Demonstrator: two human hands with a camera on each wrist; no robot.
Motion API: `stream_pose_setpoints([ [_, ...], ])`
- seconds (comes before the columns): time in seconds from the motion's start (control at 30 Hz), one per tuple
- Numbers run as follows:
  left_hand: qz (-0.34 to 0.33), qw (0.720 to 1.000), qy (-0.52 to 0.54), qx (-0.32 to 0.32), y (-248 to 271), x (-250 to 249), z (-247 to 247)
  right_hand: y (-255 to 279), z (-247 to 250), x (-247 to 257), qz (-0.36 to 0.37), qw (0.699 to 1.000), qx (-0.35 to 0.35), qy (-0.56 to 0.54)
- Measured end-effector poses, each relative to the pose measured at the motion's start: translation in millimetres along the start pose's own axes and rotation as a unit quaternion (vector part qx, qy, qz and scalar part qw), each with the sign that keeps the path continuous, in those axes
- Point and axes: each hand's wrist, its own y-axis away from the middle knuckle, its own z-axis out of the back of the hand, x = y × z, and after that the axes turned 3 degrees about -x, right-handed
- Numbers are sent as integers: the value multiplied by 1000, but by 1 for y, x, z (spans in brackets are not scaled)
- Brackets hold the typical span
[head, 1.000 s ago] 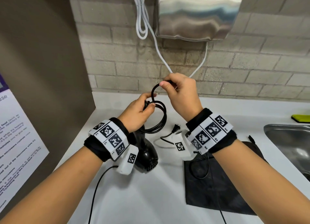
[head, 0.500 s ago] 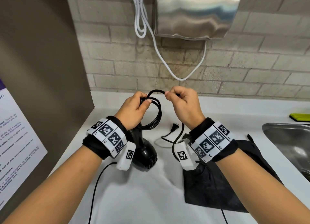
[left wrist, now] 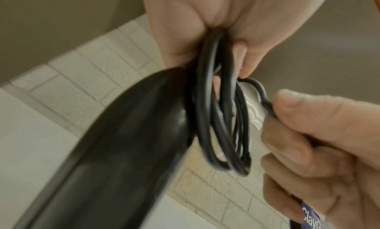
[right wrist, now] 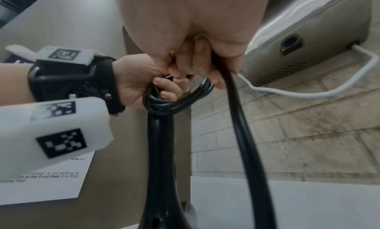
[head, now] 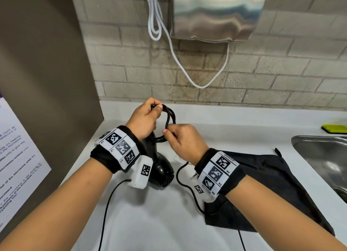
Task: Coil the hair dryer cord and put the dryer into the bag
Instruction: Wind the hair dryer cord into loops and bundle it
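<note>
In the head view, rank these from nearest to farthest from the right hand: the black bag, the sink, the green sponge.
Measured from the right hand:
1. Black bag: flat on the counter, just right of and below the wrist.
2. Sink: steel basin at the right edge, beyond the bag.
3. Green sponge: far right, by the back of the counter behind the sink.

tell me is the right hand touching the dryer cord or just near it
Touching. In the left wrist view the right hand pinches the cord between thumb and finger, and the right wrist view shows the cord running out from its curled fingers.
</note>
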Motion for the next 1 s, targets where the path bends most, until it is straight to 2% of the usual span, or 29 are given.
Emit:
stream_pose_setpoints([
  [0.07,0,1000,5,2,0,0,1,-1,1,0,-21,1000,3,15],
  [0.2,-16,999,-23,17,1,0,2,-4,6,1,-94,991,-63,-77],
  [0.37,-28,999,-36,9,3,-1,0,-8,6,-1,-55,986,-113,-106],
  [0.5,-33,998,-52,10,5,-4,-2,-4,-4,4,-65,975,-142,-160],
  [0.67,-14,1000,-11,19,5,-6,-2,-4,-16,6,-64,965,-185,-174],
  [0.87,13,1000,3,18,4,-6,-1,2,-28,8,-35,961,-197,-190],
  [1.0,13,1000,-6,15,3,-1,4,-1,-15,-1,-51,962,-144,-226],
])
